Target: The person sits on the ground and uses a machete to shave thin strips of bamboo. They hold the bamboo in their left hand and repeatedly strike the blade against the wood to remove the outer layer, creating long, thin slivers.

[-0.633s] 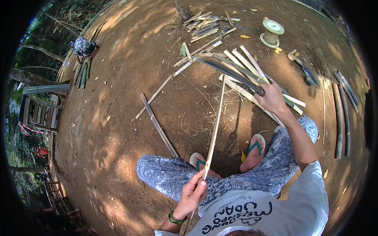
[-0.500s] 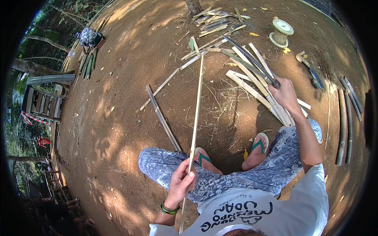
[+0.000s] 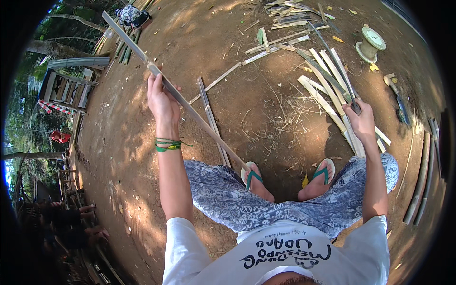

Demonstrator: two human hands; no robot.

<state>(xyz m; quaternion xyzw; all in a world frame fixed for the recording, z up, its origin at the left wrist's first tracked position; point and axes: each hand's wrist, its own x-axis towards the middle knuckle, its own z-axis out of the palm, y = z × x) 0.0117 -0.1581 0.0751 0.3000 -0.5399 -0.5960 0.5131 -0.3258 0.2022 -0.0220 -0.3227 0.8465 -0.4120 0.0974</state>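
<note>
Item: bamboo strip work, seated on bare earth, seen from my remote feed; left hand [image 3: 162, 102] closed around a long bamboo strip [image 3: 190, 107], raised to the left, the strip running from beyond the hand's upper left down to its lower end by the left sandalled foot [image 3: 254, 178]; right hand [image 3: 362, 121] closed on the handle of a long dark blade [image 3: 332, 57], which points away over the ground; just beside that hand, a pile of pale split strips [image 3: 327, 90] lying roughly parallel on the dirt; further off, loose offcuts [image 3: 285, 19], one lone slat [image 3: 209, 114] on the ground, a green spool [image 3: 370, 42]; progress, as I judge it: several strips appear already split and laid down; the one held is not yet touched by the blade; whole poles [image 3: 420, 185] at the right remain unworked.
</note>
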